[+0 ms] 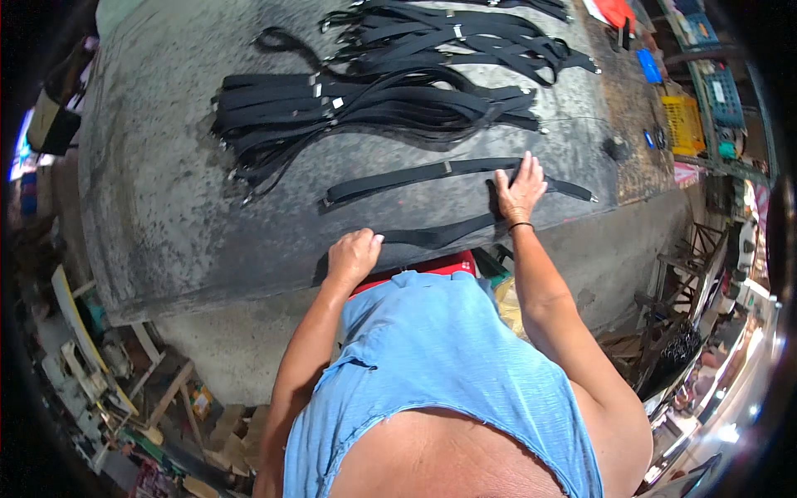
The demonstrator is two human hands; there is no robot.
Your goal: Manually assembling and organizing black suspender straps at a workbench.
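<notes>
A black strap (436, 236) runs along the near edge of the table, its left end at my left hand (354, 256). That hand is closed, with the strap's end gripped between thumb and fingers. My right hand (522, 191) lies palm down with fingers stretched out, over a second black strap (398, 177) that has a metal slider and small metal end pieces. The near strap's right end passes under my right hand or wrist, where it is hidden.
A thick bundle of black straps (282, 108) lies on the grey worn table (166, 191), with a looser pile (457, 33) behind it. Blue and yellow plastic baskets (682, 124) stand at the far right. A red object (452, 264) sits under the table's front edge.
</notes>
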